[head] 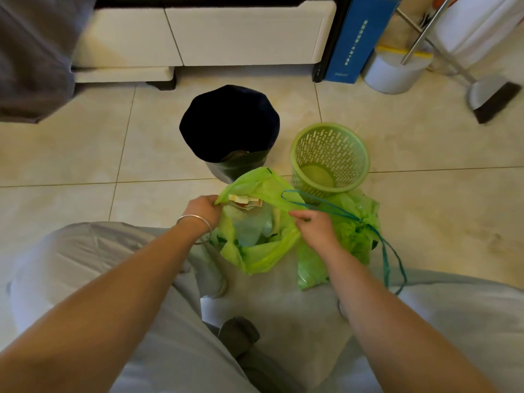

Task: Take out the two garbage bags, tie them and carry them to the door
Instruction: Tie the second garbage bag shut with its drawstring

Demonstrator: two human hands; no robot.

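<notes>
I crouch on the floor of a home, in what looks like a living room or hall. Glossy beige ceramic floor tiles [425, 211] with thin dark grout lines run beneath my knees. Ahead stands a low cream-white cabinet with flat drawer fronts [243, 35], raised on dark feet. Beside it leans a tall blue box printed with white characters [354, 43]. Household cleaning gear stands at the upper right: a white round bucket with a yellow rim [394, 72] and a metal-handled broom with a grey head and dark bristles [493, 97]. Two small domestic waste bins sit on the tiles: a round bin lined with black plastic [229, 123] and a light green perforated plastic basket [330, 157].
</notes>
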